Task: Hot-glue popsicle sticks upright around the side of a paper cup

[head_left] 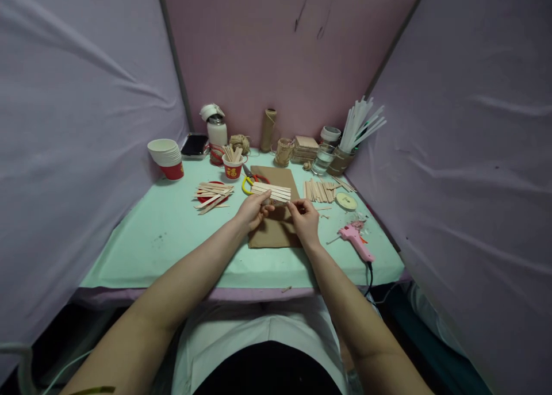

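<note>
Over the brown cardboard sheet (273,237), a small panel of craft sticks (276,192) is held up, several flat pale sticks lying side by side. My left hand (254,210) is closed on its left part, thumb on top and fingers curled underneath. At the panel's near right corner, my right hand (305,217) pinches the edge between thumb and forefinger. Whether something small is also in that pinch is hidden. Just behind the panel lie scissors (247,184) with yellow and red handles. The panel's underside is mostly out of sight.
A pink glue gun (357,242) lies at the right, its cord over the table edge. Loose craft sticks (214,195) pile up at the left, shorter sticks (318,191) at the right. Paper cups (167,158), a water glass (322,160) and white glue sticks (360,125) stand farther back.
</note>
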{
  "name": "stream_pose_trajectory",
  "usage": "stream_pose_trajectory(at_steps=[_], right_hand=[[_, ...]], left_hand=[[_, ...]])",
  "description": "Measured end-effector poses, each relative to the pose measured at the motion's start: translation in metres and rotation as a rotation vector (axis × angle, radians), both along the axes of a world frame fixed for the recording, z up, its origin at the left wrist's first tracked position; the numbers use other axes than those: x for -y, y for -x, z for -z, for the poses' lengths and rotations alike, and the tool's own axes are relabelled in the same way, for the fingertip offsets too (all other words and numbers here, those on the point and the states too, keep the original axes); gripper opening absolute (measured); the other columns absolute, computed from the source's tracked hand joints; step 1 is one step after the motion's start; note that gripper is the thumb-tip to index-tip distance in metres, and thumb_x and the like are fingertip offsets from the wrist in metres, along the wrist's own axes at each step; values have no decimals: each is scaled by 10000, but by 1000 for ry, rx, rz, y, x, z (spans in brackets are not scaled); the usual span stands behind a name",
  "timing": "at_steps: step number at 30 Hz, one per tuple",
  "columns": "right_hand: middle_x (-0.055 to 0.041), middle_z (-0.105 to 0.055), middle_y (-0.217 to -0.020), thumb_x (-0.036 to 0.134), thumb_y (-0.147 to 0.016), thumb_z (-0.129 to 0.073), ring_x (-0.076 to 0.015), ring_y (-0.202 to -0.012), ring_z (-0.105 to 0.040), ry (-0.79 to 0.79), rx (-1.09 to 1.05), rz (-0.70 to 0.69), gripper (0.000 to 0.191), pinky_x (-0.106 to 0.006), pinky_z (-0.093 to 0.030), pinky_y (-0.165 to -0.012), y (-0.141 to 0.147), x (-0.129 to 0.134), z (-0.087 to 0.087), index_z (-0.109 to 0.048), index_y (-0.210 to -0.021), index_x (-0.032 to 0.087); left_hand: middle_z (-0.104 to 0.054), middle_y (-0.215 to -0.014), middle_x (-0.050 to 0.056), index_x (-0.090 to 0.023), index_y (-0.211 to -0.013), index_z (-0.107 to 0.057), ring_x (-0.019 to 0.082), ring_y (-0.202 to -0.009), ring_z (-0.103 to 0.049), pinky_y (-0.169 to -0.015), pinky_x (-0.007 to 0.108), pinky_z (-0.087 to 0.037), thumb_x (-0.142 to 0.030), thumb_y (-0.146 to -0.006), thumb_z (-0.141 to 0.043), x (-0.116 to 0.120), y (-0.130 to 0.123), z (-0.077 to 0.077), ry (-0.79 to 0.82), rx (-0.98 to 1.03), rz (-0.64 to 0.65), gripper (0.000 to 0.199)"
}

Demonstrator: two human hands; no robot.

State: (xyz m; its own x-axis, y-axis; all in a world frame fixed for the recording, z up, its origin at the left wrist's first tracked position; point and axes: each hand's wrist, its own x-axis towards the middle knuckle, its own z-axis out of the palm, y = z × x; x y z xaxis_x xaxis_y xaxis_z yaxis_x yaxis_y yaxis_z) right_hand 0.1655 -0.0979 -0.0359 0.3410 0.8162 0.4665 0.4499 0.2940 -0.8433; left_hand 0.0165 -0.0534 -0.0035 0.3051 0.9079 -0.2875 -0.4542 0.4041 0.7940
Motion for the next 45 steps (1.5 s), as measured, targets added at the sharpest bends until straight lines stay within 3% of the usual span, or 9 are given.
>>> stream_pose_trajectory(at_steps=[7,10,14,18,26,35,39,45], right_hand=[[-21,-612,-738,453,-769,-650,-165,-706,-550,11,-84,56,276,-303,-445,-679,1,-1,0,-623,-723,183],[-2,-608,-670,494,-733,-666,-146,-628,-519,98,-237,28,322,-277,-420,-602,5,-4,0,-636,-720,174],[66,-497,-506,510,-659,-714,-90,-451,-378,239,-533,-26,366,-239,-297,-454,10,-10,-2,-659,-747,159],[87,-474,-479,470,-613,-749,-73,-422,-333,269,-664,-54,354,-231,-261,-430,13,-13,-2,-665,-760,159],[-3,-648,-678,474,-678,-708,-113,-573,-505,140,-507,2,335,-244,-392,-533,16,-10,-1,-664,-733,147],[-9,-647,-697,506,-692,-694,-136,-623,-547,112,-412,9,356,-260,-428,-570,15,-13,7,-652,-746,157],[-25,-666,-764,507,-707,-680,-139,-652,-552,105,-388,-15,369,-247,-428,-554,12,-13,4,-659,-839,162],[-4,-643,-719,479,-681,-710,-126,-605,-522,151,-401,-79,323,-235,-404,-508,5,-7,-1,-651,-758,172]], left_hand=[[-668,-683,3,-112,-916,-625,21,-393,-544,-339,99,-303,-208,-883,-598,3,-4,2,-16,-7,-64,106],[-680,-704,15,-109,-912,-636,21,-395,-533,-348,109,-297,-243,-835,-662,5,-6,5,-69,-5,-93,156],[-680,-711,19,-108,-897,-650,23,-404,-531,-360,120,-288,-289,-768,-729,7,-7,8,-128,-13,-109,236],[-669,-708,0,-115,-902,-646,26,-403,-529,-360,129,-282,-238,-697,-775,10,-10,9,-131,-32,-159,272],[-641,-629,-20,-110,-871,-639,18,-389,-486,-350,126,-235,-229,-645,-799,14,-14,7,-93,-59,-234,301],[-603,-569,-36,-112,-808,-624,21,-381,-442,-353,142,-214,-245,-626,-789,12,-14,10,-110,-85,-263,280],[-618,-610,-30,-112,-833,-630,27,-383,-459,-352,149,-228,-237,-619,-785,10,-13,13,-151,-104,-263,292],[-608,-606,-29,-115,-831,-627,23,-368,-446,-334,142,-211,-228,-634,-776,10,-12,15,-175,-92,-173,271]])
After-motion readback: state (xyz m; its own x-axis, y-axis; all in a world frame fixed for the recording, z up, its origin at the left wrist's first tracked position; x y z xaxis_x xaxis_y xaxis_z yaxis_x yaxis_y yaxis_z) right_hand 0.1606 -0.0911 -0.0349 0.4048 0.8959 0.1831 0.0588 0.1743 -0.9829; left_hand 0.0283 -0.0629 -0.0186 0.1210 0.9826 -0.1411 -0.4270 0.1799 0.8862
